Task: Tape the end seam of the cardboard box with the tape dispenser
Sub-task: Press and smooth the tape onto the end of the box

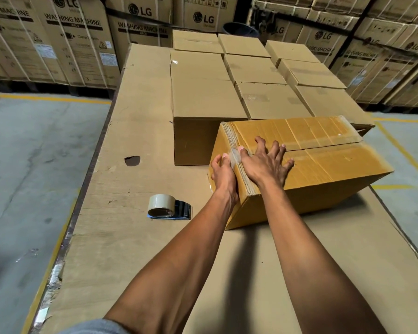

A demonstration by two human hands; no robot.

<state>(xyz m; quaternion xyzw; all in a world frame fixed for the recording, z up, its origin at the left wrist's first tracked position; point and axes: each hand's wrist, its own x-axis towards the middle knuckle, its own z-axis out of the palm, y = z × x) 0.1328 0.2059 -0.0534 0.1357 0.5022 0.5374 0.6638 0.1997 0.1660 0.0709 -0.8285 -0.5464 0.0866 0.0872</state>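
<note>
A yellow-brown cardboard box (323,165) lies on the cardboard-covered table (135,237), its top seam covered with clear tape. My right hand (266,162) lies flat on the box top near its left end, fingers spread. My left hand (223,175) presses flat against the box's left end face, where a shiny bit of clear tape (234,156) folds over the edge between both hands. The tape dispenser (167,207), a beige roll on a dark blue holder, lies on the table to the left of the box, held by neither hand.
Several closed plain boxes (251,75) stand in rows behind the taped box, the nearest one (198,109) touching it. Stacks of printed washing-machine cartons (70,39) line the back. The table's left edge (65,237) drops to a concrete floor with yellow lines.
</note>
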